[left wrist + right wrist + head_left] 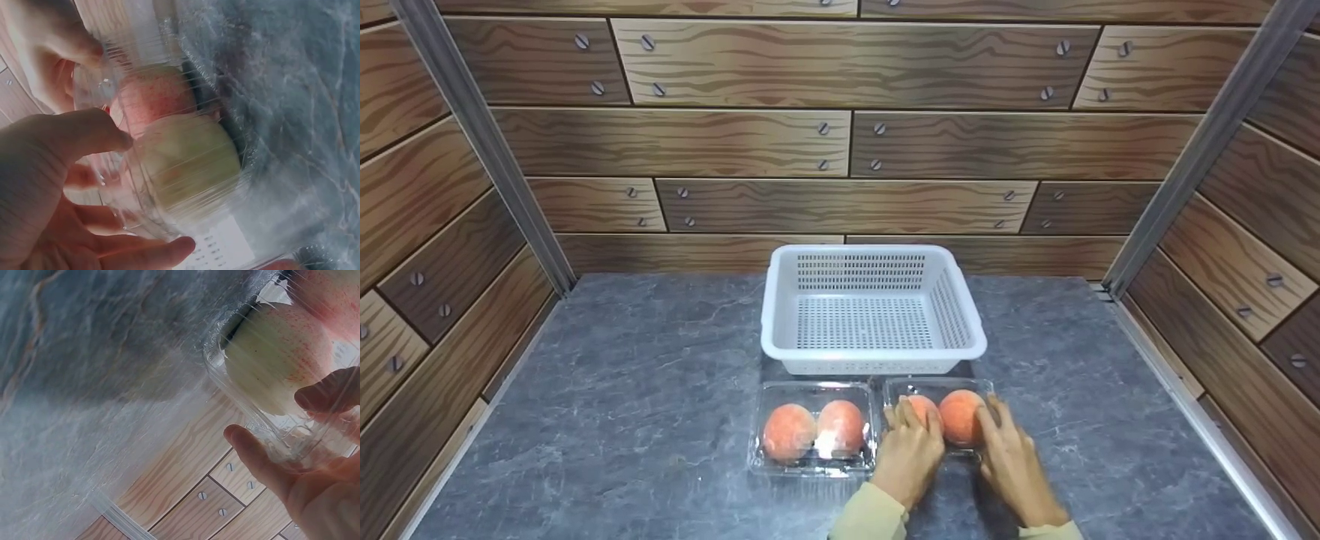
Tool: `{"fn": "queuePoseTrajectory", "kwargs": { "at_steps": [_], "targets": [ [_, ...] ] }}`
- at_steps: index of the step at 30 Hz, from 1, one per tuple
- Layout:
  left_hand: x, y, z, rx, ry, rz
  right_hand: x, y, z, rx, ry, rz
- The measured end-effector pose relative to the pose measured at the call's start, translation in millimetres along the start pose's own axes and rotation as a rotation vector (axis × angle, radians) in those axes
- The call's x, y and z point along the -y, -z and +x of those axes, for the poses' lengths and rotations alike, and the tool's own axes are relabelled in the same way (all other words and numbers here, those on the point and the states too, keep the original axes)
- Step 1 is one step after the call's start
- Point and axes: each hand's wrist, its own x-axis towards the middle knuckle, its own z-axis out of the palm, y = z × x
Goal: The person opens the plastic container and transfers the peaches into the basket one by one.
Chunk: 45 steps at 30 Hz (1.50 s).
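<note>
Two peaches, a left one (924, 411) and a right one (961, 417), sit side by side in a clear plastic clamshell box (934, 384). My left hand (911, 454) holds the left part of this box, its thumb on one side and its fingers spread along the edge in the left wrist view. At the right side my right hand (1016, 461) grips the box edge, with the thumb over the plastic and a finger outside the wall (242, 402). Through the plastic, the peach (275, 357) shows yellow-green with pink speckles.
Left of my hands stands a second clear box (757, 427) with two peaches. Behind both boxes is a white perforated basket (874, 354) with nothing in it. Wood-patterned walls (750, 142) enclose the grey marbled table (622, 420) at the back and sides.
</note>
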Motion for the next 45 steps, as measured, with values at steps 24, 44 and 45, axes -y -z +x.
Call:
{"fn": "queuePoseTrajectory", "kwargs": {
  "at_steps": [24, 44, 45],
  "targets": [
    [-4.0, 5.8, -2.0, 0.179, -0.024, 0.006, 3.3, -0.2, 0.4, -0.020, -0.020, 0.016],
    [-6.7, 7.9, -1.6, 0.223, -0.004, 0.003, 1.9, 2.0, 1.2, -0.002, -0.008, 0.033],
    [-7.0, 7.0, -1.7, 0.212, 0.000, 0.005, 1.8, 1.9, 1.3, 0.000, -0.008, 0.033]
  ]
}}
